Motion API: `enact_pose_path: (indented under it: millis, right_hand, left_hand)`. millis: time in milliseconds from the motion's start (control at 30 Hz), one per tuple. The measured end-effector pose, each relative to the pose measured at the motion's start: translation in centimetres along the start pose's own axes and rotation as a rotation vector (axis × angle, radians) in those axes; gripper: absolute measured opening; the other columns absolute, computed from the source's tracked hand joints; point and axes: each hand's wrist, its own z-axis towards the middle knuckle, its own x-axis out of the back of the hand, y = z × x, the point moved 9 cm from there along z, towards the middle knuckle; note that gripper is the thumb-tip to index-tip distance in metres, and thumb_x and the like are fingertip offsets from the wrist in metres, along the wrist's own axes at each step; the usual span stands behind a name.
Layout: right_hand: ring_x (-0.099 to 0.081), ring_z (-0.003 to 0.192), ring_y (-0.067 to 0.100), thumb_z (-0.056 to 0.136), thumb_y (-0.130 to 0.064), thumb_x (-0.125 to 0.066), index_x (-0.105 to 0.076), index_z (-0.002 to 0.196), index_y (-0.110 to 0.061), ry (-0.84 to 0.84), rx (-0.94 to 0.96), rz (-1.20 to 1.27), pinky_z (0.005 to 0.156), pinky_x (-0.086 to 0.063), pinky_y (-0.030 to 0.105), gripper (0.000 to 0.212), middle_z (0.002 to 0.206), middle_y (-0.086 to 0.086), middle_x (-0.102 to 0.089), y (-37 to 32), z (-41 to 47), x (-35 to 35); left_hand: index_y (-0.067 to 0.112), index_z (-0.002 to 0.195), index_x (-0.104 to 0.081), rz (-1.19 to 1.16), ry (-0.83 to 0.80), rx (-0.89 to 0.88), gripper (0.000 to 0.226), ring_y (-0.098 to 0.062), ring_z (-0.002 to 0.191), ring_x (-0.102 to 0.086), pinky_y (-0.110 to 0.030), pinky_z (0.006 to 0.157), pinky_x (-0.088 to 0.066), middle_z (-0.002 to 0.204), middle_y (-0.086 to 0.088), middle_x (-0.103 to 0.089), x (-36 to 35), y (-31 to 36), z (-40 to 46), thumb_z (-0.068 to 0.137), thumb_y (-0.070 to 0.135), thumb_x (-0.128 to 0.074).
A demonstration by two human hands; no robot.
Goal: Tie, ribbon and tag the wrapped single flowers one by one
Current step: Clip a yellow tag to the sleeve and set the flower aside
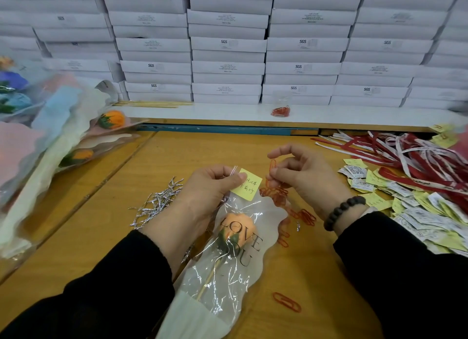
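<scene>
- Because it lies nearest, a lone red paper clip [287, 302] on the wooden table [101, 237] comes first, just right of the wrapper's lower end.
- Between the two black sleeves lies the wrapped flower [236, 233], an orange bloom in a clear sleeve printed with "LOVE YOU", stem toward the person, so its top edge is in reach for tagging.
- The left hand [210, 189] pinches a yellow tag [247, 184] flat against the sleeve's upper edge, thumb on top, likely to keep both layers aligned.
- The right hand [301, 171], a dark bead bracelet at its wrist, pinches a red clip [272, 165] between thumb and fingertips just right of the tag, seemingly ready to slide it over tag and film.
- Loose red clips [298, 213] lie under that hand; silver twist ties [158, 202] sit to the left.
- Farther right are tags [415, 207] and red-and-white ribbons [405, 156]; far left, more wrapped flowers [76, 141].
- Beyond, white boxes [228, 45] are stacked.
</scene>
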Motion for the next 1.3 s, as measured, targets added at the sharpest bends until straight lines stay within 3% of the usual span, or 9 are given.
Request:
enact_pose_path:
  millis: [200, 367, 600, 833, 967, 1300]
  right_hand:
    - [-0.070, 0.073, 0.018, 0.083, -0.003, -0.065, -0.062, 0.087, -0.014, 0.061, 0.050, 0.012, 0.067, -0.059, 0.028, 0.013, 0.075, 0.009, -0.071, -0.2, -0.2, -1.1]
    - [-0.066, 0.068, 0.020, 0.085, -0.005, -0.064, -0.062, 0.081, -0.010, 0.069, 0.056, 0.049, 0.058, -0.056, 0.027, 0.006, 0.079, 0.017, -0.070, -0.4, -0.5, -2.0]
    - [-0.065, 0.063, 0.014, 0.086, -0.008, -0.062, -0.063, 0.081, -0.009, 0.100, 0.056, 0.106, 0.058, -0.055, 0.029, 0.005, 0.071, 0.005, -0.069, -0.6, -0.6, -2.0]
    - [-0.065, 0.060, 0.010, 0.086, -0.010, -0.063, -0.061, 0.082, -0.009, 0.110, 0.043, 0.126, 0.052, -0.053, 0.021, 0.004, 0.068, 0.002, -0.069, -0.5, -0.8, -1.9]
    - [-0.063, 0.057, 0.010, 0.086, -0.008, -0.063, -0.060, 0.082, -0.005, 0.096, 0.052, 0.109, 0.051, -0.052, 0.023, 0.005, 0.065, 0.002, -0.067, -0.8, -0.9, -2.0]
    - [-0.064, 0.058, 0.008, 0.086, -0.010, -0.062, -0.060, 0.081, -0.009, 0.132, 0.099, 0.062, 0.053, -0.053, 0.027, 0.006, 0.064, -0.002, -0.067, -1.2, -1.0, -1.8]
  left_hand:
    - [0.008, 0.065, -0.060, 0.013, -0.007, 0.003, 0.019, -0.008, 0.046, -0.061, -0.016, 0.043, -0.046, 0.059, -0.003, -0.066, -0.3, 0.0, -0.2, 0.083, 0.006, -0.064]
    - [0.006, 0.070, -0.061, 0.044, -0.022, -0.009, 0.014, -0.003, 0.043, -0.058, -0.013, 0.040, -0.042, 0.057, 0.000, -0.066, -0.5, 0.3, -0.4, 0.084, 0.007, -0.063]
    - [0.006, 0.069, -0.062, 0.065, -0.012, -0.013, 0.015, -0.003, 0.042, -0.057, -0.012, 0.040, -0.041, 0.057, -0.001, -0.065, -0.6, 0.3, -0.3, 0.084, 0.007, -0.063]
    - [0.005, 0.070, -0.060, 0.055, -0.018, -0.001, 0.015, -0.005, 0.041, -0.056, -0.014, 0.041, -0.043, 0.053, -0.001, -0.064, -0.6, 0.3, -0.4, 0.084, 0.006, -0.062]
    - [0.004, 0.071, -0.061, 0.085, -0.008, -0.003, 0.013, -0.004, 0.042, -0.055, -0.015, 0.042, -0.043, 0.054, -0.001, -0.064, -0.6, 0.3, -0.4, 0.084, 0.007, -0.063]
    - [0.009, 0.066, -0.062, 0.123, 0.021, -0.022, 0.018, -0.012, 0.055, -0.054, -0.025, 0.059, -0.039, 0.061, -0.003, -0.065, -0.4, 0.4, -0.4, 0.083, 0.009, -0.065]
